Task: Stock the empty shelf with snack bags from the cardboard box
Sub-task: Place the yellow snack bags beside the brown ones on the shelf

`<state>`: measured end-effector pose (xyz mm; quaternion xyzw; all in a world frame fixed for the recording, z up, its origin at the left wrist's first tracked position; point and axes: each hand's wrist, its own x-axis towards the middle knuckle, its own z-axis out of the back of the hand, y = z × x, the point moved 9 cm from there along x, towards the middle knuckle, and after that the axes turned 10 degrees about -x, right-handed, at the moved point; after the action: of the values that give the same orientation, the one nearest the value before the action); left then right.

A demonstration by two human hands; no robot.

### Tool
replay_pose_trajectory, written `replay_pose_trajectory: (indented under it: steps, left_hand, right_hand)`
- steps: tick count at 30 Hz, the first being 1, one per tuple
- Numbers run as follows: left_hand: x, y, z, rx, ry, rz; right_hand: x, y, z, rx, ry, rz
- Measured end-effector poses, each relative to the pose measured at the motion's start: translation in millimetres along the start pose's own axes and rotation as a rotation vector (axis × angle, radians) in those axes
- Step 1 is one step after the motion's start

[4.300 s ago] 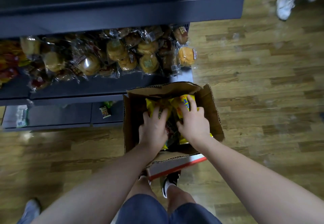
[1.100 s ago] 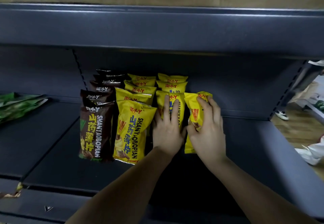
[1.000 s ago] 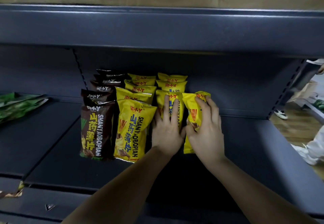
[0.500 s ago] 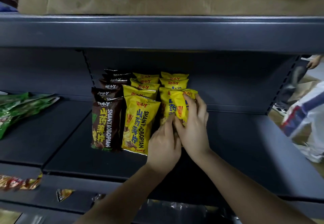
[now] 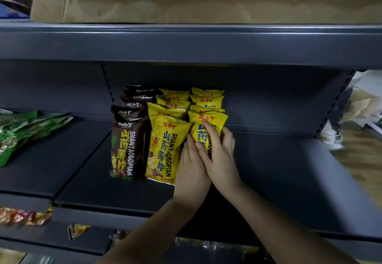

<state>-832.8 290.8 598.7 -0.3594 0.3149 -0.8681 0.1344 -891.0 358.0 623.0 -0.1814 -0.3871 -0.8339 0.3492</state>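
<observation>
lower half of the front yellow bag (image 5: 208,122) hidden from us behind both hands | rear bags show us only their tops | green packets (image 5: 24,131) cut by left edge | right edge blurred, we cannot identify anything | bottom-shelf items too dim

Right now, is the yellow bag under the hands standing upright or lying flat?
Upright. The yellow bag stands at the front of the right row, its top seam uppermost, while the right hand grips it and the left hand touches it.

Shop: dark metal shelving (image 5: 268,181), rows of snack bags (image 5: 165,148).
</observation>
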Motion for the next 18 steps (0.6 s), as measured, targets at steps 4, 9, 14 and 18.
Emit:
replay_pose_trajectory:
  steps: [4, 9, 14, 18]
  left_hand:
    - [-2, 3, -11, -0.110, 0.164, 0.030]
    - [-2, 7, -18, -0.141, 0.204, 0.100]
    - [6, 9, -19, -0.200, 0.139, 0.158]
    - [11, 9, -14, -0.219, 0.109, 0.129]
  right_hand:
    - [3, -8, -13, -0.128, 0.082, 0.042]
    - [4, -26, -21, 0.191, 0.200, -0.125]
    - [4, -48, -29, 0.377, 0.196, -0.280]
    - [4, -47, -27, 0.305, 0.157, -0.232]
